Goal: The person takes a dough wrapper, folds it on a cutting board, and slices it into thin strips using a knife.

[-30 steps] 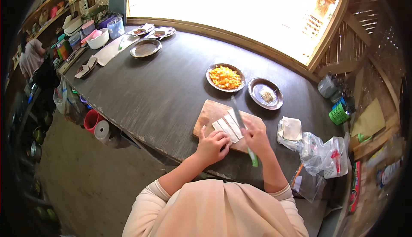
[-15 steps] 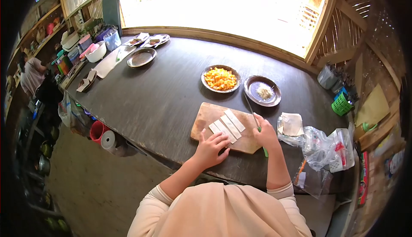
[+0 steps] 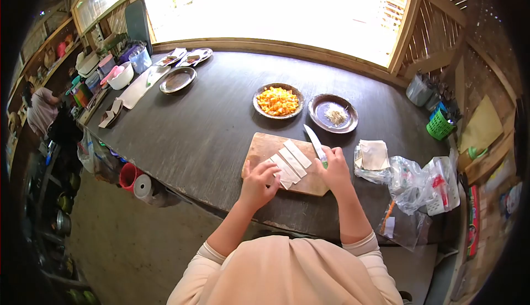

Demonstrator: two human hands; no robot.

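Note:
Several pale flat strips (image 3: 290,163) lie side by side on a wooden cutting board (image 3: 259,148). My left hand (image 3: 258,184) rests at the board's left part, its fingertips on the leftmost strips and its fingers somewhat apart. My right hand (image 3: 334,170) is at the board's right side, its fingers round the green handle of a knife (image 3: 313,138). The blade points up and away, flat side showing, clear of the strips. Behind the board stand a plate of orange chopped pieces (image 3: 277,101) and a brown plate (image 3: 318,116) with a small pale shredded heap.
Square pale sheets (image 3: 374,155) and plastic bags (image 3: 408,186) lie at the right. An empty plate (image 3: 178,80), a white bowl (image 3: 121,77) and other dishes stand far left. A person (image 3: 42,111) is at the left edge. A green basket (image 3: 439,125) hangs by the right wall.
The knife has moved off the strips to the board's right side, and its blade has turned flat. My left hand has shifted a little left. The view has also shifted.

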